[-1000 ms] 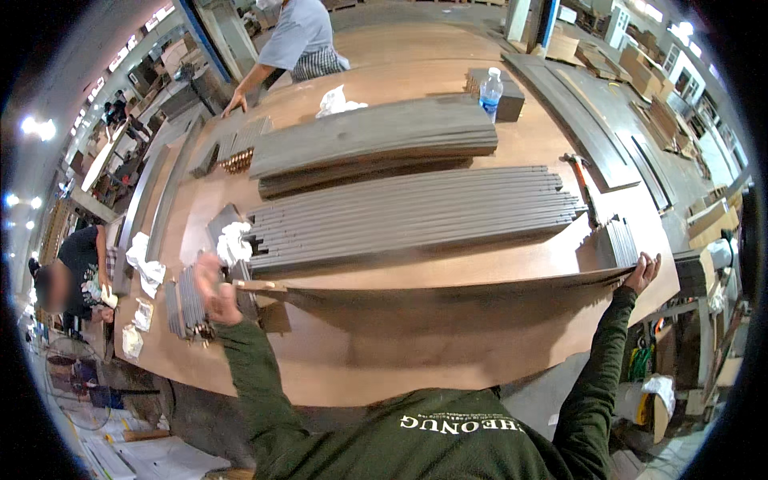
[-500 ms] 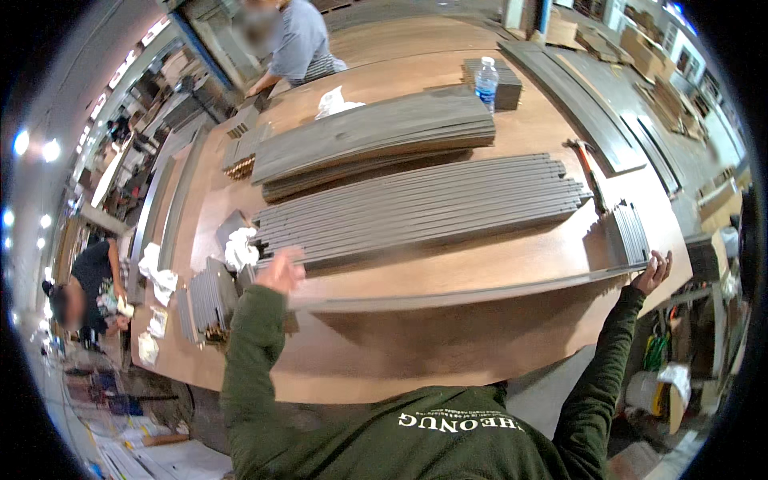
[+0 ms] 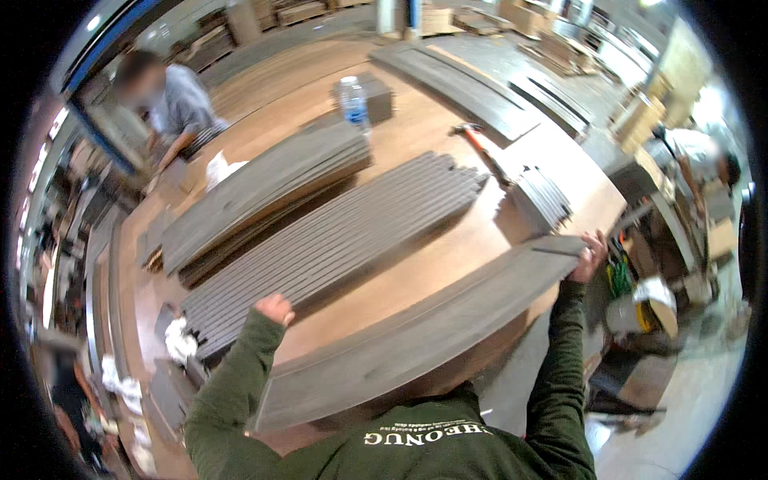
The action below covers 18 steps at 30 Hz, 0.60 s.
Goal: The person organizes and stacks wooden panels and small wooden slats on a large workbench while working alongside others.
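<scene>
A long, wide grey board (image 3: pixel 424 324) slants across the near side of the table, its broad face turned up toward me. My right hand (image 3: pixel 590 256) is closed on the board's far right end. Above the board's left part is my left hand (image 3: pixel 275 309), fingers curled in and apart from the board, with nothing visible in them. Just beyond that hand lies a row of narrow grey strips (image 3: pixel 344 244). Near my right hand stands a bundle of short grey pieces (image 3: pixel 540 198). A hammer (image 3: pixel 483 150) with an orange handle lies behind it.
Stacked wide grey boards (image 3: pixel 264 196) lie past the strips, with a water bottle (image 3: pixel 352 102) by their far end. White crumpled cloths (image 3: pixel 181 340) sit at the left. A person (image 3: pixel 180 104) works across the table; another person (image 3: pixel 696 160) is at the right.
The board has turned from edge-on to show its broad face, and its left end has come nearer me. My left hand's fingers have curled in. My view has swung to the right.
</scene>
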Each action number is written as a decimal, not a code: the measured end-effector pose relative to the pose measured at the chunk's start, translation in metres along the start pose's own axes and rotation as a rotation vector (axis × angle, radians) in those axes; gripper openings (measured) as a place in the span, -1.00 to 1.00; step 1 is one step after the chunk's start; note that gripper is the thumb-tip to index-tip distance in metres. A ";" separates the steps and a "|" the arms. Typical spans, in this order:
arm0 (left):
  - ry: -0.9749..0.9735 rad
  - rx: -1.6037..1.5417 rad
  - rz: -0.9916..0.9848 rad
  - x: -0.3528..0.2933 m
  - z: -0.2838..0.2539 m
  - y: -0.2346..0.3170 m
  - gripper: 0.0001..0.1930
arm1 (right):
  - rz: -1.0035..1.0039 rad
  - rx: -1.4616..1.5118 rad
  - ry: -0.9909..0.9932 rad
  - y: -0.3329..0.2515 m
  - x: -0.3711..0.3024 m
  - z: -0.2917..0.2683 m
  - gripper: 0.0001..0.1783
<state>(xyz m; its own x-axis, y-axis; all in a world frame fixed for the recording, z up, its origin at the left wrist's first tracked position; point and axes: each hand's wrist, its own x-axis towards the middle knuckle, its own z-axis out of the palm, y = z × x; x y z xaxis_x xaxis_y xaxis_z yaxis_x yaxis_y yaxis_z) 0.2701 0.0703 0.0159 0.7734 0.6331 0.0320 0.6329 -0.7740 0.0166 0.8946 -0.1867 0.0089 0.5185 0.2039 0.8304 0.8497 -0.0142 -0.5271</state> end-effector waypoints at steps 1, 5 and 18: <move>0.000 -0.007 0.007 0.002 0.001 0.006 -0.79 | 0.063 0.027 0.012 -0.009 0.001 -0.001 -0.66; -0.239 -0.063 0.118 -0.008 0.000 0.033 -0.76 | 0.254 0.178 0.026 -0.030 0.001 0.010 -0.69; -0.235 -0.129 -0.179 0.026 0.026 0.057 -0.15 | 0.769 0.018 0.140 0.003 -0.096 0.024 -0.57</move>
<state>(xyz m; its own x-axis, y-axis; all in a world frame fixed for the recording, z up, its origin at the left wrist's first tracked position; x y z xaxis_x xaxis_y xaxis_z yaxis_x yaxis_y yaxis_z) 0.3271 0.0430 -0.0079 0.6465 0.7322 -0.2145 0.7617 -0.6352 0.1277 0.8452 -0.1825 -0.0771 0.9693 0.0176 0.2451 0.2457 -0.0854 -0.9656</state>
